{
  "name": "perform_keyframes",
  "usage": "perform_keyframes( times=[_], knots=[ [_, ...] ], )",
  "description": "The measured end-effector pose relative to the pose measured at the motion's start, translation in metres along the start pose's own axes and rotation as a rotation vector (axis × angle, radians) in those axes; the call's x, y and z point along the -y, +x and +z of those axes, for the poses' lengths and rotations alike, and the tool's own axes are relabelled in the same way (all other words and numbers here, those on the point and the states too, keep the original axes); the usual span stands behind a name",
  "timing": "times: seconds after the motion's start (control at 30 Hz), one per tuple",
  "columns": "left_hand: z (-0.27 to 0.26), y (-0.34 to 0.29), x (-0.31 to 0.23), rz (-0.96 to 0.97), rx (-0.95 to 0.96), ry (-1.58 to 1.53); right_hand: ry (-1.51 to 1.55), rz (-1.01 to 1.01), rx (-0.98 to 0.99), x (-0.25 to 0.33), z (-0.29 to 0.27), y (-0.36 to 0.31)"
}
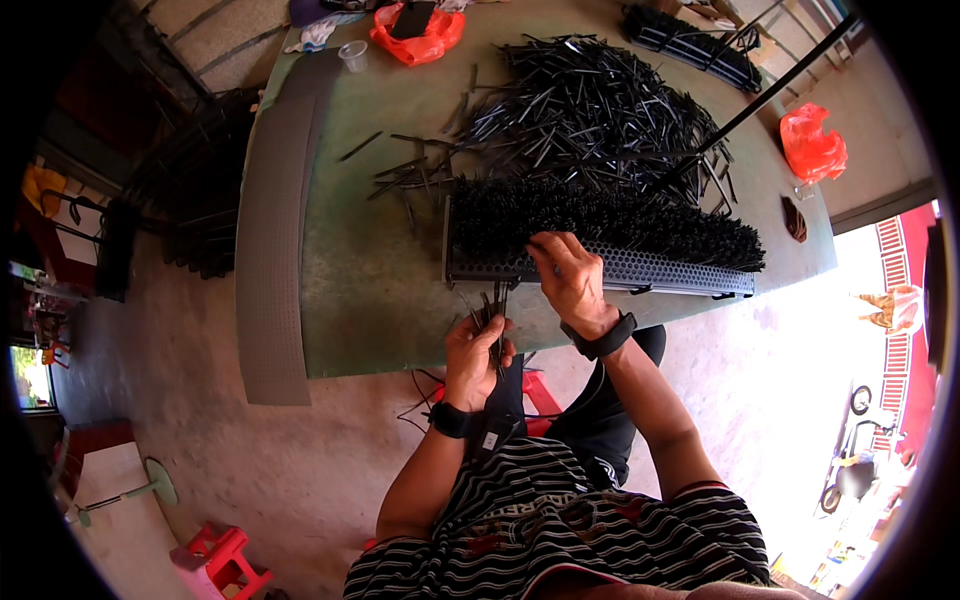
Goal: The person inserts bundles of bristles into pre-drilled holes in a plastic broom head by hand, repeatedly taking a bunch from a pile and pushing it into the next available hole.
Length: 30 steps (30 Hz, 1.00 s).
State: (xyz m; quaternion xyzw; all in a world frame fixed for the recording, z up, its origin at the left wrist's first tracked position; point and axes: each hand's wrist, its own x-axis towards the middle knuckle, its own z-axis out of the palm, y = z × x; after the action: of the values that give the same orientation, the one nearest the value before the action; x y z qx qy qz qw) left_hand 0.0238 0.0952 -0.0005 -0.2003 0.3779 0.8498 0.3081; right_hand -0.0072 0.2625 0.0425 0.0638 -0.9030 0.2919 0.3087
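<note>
My left hand (pixel 478 360) is closed round a small bundle of thin black strips (pixel 490 312), held just off the table's near edge. My right hand (pixel 572 280) is raised at the near face of a long perforated metal panel (pixel 660 269). Its thumb and fingertips are pinched together by the holes; whatever lies between them is too small to make out. Dense black strips (pixel 610 218) stand out of the panel like bristles along most of its length. Behind it spreads a large loose heap of black strips (pixel 600 110).
A dark slanting rod (pixel 770 92) crosses above the heap. Another bristled piece (pixel 690 45) lies at the far right. Red plastic bags (pixel 812 145), a clear cup (pixel 353 55) and a long grey perforated sheet (pixel 275 240) rest on the green table (pixel 360 270). A red stool (pixel 218 562) stands lower left.
</note>
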Motion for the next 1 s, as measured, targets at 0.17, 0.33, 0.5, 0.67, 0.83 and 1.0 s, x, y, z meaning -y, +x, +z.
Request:
perform_keyframes(
  times=[0.17,0.33,0.5,0.67,0.83,1.0],
  knots=[
    [0.002,-0.003,-0.002,-0.001,0.02,0.043,-0.117,-0.045,0.091,0.0,-0.002,0.008],
    [0.011,-0.01,-0.006,-0.045,0.092,0.074,0.335,0.451,0.476,0.014,-0.02,-0.007],
    [0.016,-0.009,0.0,-0.043,0.091,0.113,0.621,0.798,0.247,0.009,-0.022,-0.021],
    [0.006,-0.007,0.005,0.006,0.089,0.087,0.417,0.494,-0.18,0.011,-0.015,-0.008],
    [0.0,-0.005,0.006,0.017,0.103,0.072,0.269,0.331,-0.203,-0.005,0.001,-0.012],
    [0.002,-0.007,0.003,0.024,0.092,0.089,0.018,0.115,-0.086,-0.004,-0.002,-0.008]
  ],
)
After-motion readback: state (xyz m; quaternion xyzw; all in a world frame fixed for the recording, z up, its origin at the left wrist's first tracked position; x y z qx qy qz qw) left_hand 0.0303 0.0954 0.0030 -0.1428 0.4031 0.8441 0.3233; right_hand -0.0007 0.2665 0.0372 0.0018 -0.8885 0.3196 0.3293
